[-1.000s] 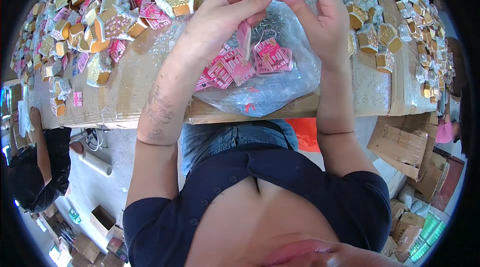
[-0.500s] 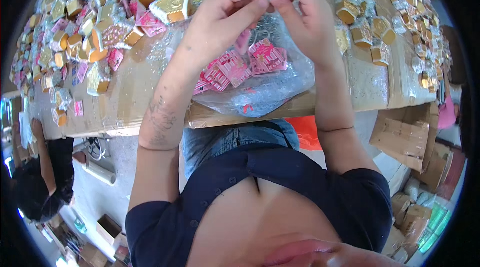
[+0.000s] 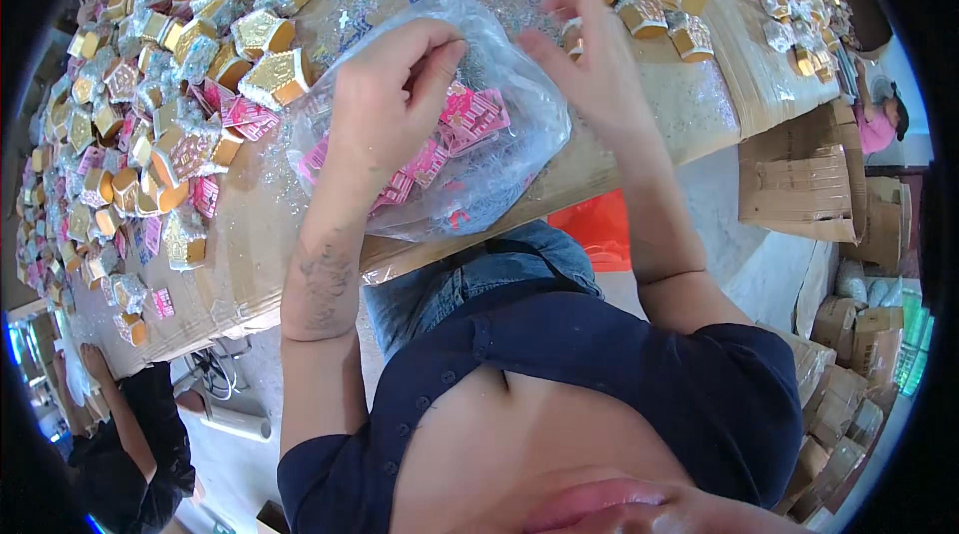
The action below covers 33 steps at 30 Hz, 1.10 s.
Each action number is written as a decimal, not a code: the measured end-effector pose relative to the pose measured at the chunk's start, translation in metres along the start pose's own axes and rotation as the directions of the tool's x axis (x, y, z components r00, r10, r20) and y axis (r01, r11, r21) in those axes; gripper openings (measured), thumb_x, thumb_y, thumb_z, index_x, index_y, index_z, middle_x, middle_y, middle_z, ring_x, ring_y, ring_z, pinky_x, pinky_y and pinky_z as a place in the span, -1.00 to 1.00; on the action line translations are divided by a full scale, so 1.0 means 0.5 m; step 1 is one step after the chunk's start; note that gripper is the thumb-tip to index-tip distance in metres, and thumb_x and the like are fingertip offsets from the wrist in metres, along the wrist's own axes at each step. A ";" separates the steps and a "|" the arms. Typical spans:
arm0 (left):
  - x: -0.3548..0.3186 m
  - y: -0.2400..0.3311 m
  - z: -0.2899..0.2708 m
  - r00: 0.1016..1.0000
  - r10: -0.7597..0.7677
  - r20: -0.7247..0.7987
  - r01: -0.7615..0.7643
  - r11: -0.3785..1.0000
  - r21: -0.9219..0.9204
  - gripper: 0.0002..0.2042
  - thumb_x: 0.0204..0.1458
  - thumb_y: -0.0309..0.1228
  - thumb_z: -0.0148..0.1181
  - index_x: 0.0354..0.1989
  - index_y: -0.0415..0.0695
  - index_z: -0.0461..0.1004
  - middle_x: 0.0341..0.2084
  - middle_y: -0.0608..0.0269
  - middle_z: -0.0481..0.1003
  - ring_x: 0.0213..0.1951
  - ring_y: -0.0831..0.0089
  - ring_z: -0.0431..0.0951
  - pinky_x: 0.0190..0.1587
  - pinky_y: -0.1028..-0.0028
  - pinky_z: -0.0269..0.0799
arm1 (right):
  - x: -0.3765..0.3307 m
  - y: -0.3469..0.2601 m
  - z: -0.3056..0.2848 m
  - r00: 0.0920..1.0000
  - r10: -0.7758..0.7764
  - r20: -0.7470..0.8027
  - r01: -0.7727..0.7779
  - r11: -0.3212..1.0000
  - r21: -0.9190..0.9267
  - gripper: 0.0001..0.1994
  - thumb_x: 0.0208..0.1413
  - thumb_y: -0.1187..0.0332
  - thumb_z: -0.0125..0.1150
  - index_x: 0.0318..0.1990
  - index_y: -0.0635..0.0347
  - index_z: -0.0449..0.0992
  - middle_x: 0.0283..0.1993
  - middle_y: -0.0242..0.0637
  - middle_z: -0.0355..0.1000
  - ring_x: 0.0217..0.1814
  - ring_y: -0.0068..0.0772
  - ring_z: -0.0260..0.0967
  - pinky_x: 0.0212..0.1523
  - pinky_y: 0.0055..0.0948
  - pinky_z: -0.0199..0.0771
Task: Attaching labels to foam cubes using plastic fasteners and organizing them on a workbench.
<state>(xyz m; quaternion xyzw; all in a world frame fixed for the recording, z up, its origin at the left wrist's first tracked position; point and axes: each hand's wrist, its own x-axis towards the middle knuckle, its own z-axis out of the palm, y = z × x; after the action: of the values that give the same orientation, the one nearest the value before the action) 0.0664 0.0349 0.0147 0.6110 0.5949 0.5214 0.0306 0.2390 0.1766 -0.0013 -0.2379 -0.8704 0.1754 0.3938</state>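
My left hand (image 3: pixel 400 94) is closed, its thumb pressed against curled fingers above a clear plastic bag (image 3: pixel 499 179). Whatever it pinches is hidden. Pink printed cards (image 3: pixel 474 120) lie in the bag's mouth, partly covered by that hand and wrist. Off to the right, my right hand (image 3: pixel 589 64) has its fingers apart and looks slightly blurred. Just behind its fingers shows a gold-and-white faceted piece (image 3: pixel 572 36), and I see nothing held there. Similar gold pieces with glittery silver sides (image 3: pixel 641 10) sit beyond this hand.
A cardboard-covered table (image 3: pixel 250 274) carries a big heap of gold and glittery pieces (image 3: pixel 190 149) on the left, pink cards among them. Brown cartons (image 3: pixel 799 174) stand at the right. Another person (image 3: pixel 150 444) works at the lower left; a person in pink (image 3: pixel 879 124) is far right.
My hands, fingertips together over the bag before, have separated. The right one has opened and moved toward the gold pieces at right. The whole view has turned somewhat.
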 end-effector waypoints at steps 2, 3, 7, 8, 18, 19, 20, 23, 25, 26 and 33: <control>-0.001 -0.004 -0.003 0.992 -0.122 -0.025 0.120 0.990 -0.069 -0.95 0.08 -0.53 0.21 -0.31 -0.22 0.51 -0.53 0.22 0.51 -0.53 0.53 0.50 -0.45 0.52 0.40 | -0.002 0.049 -0.005 0.996 0.089 -0.003 -0.086 0.948 -0.307 -0.35 0.01 0.05 0.35 0.17 0.20 0.27 -0.03 -0.04 0.44 0.06 -0.10 0.36 0.02 -0.19 0.37; -0.001 -0.007 -0.005 0.993 -0.116 -0.020 0.114 0.991 -0.064 -0.95 0.08 -0.53 0.21 -0.31 -0.22 0.51 -0.53 0.22 0.51 -0.53 0.53 0.50 -0.45 0.52 0.40 | -0.004 0.068 -0.007 0.974 0.223 -0.039 -0.205 0.795 -0.571 -0.28 -0.02 0.04 0.36 0.24 0.18 0.22 -0.03 0.02 0.44 0.10 -0.07 0.35 0.05 -0.18 0.36; 0.005 -0.026 -0.014 0.977 -0.153 -0.149 0.125 0.975 -0.184 -0.92 0.11 -0.49 0.20 -0.30 -0.24 0.50 -0.55 0.27 0.49 -0.55 0.58 0.46 -0.47 0.57 0.37 | 0.015 0.098 -0.018 0.871 0.482 0.092 -0.270 0.626 -0.731 -0.22 -0.08 -0.05 0.38 0.20 0.24 0.21 0.05 0.16 0.41 0.16 0.17 0.31 0.09 -0.05 0.34; 0.007 -0.031 -0.018 0.974 -0.112 -0.195 0.073 0.978 -0.194 -0.91 0.12 -0.48 0.20 -0.29 -0.24 0.50 -0.55 0.29 0.48 -0.54 0.60 0.45 -0.46 0.59 0.37 | 0.032 0.096 -0.025 0.873 0.474 0.111 -0.323 0.734 -0.597 -0.21 -0.08 -0.01 0.38 0.22 0.25 0.19 0.06 0.17 0.40 0.15 0.14 0.33 0.09 -0.09 0.36; 0.017 -0.039 -0.063 0.942 -0.105 -0.320 0.059 0.987 -0.148 -0.94 0.14 -0.51 0.15 -0.28 -0.24 0.46 -0.49 0.28 0.45 -0.48 0.60 0.47 -0.39 0.59 0.40 | 0.185 -0.017 0.077 0.942 -0.147 0.301 -0.252 0.280 0.926 -0.43 0.07 0.26 0.02 0.21 0.42 0.21 0.08 0.01 0.40 0.15 -0.11 0.41 0.10 -0.33 0.48; 0.016 -0.036 -0.065 0.937 -0.100 -0.333 0.059 0.990 -0.132 -0.94 0.14 -0.51 0.15 -0.28 -0.24 0.46 -0.49 0.28 0.45 -0.48 0.60 0.47 -0.39 0.59 0.40 | 0.176 -0.023 0.088 0.935 -0.186 0.303 -0.248 0.270 0.930 -0.43 0.07 0.26 0.02 0.21 0.42 0.21 0.08 0.01 0.40 0.15 -0.11 0.41 0.10 -0.33 0.48; 0.014 -0.032 -0.067 0.931 -0.166 -0.324 0.122 0.981 -0.152 -0.94 0.14 -0.51 0.15 -0.29 -0.23 0.46 -0.50 0.28 0.45 -0.48 0.60 0.47 -0.40 0.58 0.41 | 0.164 -0.028 0.102 0.921 -0.179 0.346 -0.331 0.110 0.937 -0.39 0.01 0.23 0.08 0.20 0.40 0.23 0.10 0.03 0.39 0.15 -0.06 0.41 0.12 -0.28 0.47; 0.012 -0.022 -0.070 0.919 -0.243 -0.310 0.195 0.965 -0.176 -0.96 0.12 -0.53 0.16 -0.31 -0.22 0.46 -0.51 0.26 0.44 -0.51 0.56 0.46 -0.46 0.55 0.38 | 0.136 -0.026 0.119 0.863 -0.277 0.422 -0.455 -0.067 0.888 -0.36 -0.05 0.17 0.16 0.18 0.38 0.25 0.14 0.11 0.36 0.18 -0.03 0.39 0.17 -0.18 0.44; 0.012 -0.018 -0.067 0.966 -0.064 -0.249 0.045 0.996 -0.082 -0.97 0.10 -0.56 0.15 -0.31 -0.22 0.46 -0.51 0.23 0.44 -0.54 0.50 0.45 -0.50 0.53 0.34 | 0.127 -0.020 0.122 0.852 -0.342 0.396 -0.459 -0.128 0.879 -0.38 -0.04 0.17 0.15 0.15 0.39 0.27 0.15 0.17 0.35 0.19 -0.04 0.39 0.16 -0.17 0.45; 0.009 -0.014 -0.062 0.965 -0.055 -0.257 0.017 0.989 -0.145 -0.96 0.08 -0.59 0.14 -0.31 -0.22 0.46 -0.50 0.21 0.46 -0.57 0.45 0.43 -0.52 0.52 0.31 | 0.125 -0.018 0.122 0.853 -0.327 0.407 -0.462 -0.111 0.880 -0.43 -0.03 0.16 0.13 0.10 0.38 0.30 0.15 0.22 0.33 0.19 -0.03 0.38 0.19 -0.15 0.42; 0.011 0.001 -0.062 0.965 0.093 -0.246 -0.112 0.992 -0.062 -0.92 0.05 -0.62 0.12 -0.29 -0.22 0.47 -0.51 0.23 0.48 -0.56 0.45 0.42 -0.50 0.52 0.33 | 0.124 -0.024 0.109 0.840 -0.390 0.378 -0.477 -0.200 0.856 -0.48 -0.03 0.15 0.10 0.02 0.38 0.35 0.14 0.32 0.30 0.18 0.03 0.37 0.24 -0.11 0.35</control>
<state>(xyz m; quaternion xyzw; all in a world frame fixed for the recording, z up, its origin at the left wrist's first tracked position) 0.0447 0.0207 0.0325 0.5710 0.5417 0.6151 -0.0464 0.1578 0.1944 0.0078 0.1853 -0.4590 0.8547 0.1567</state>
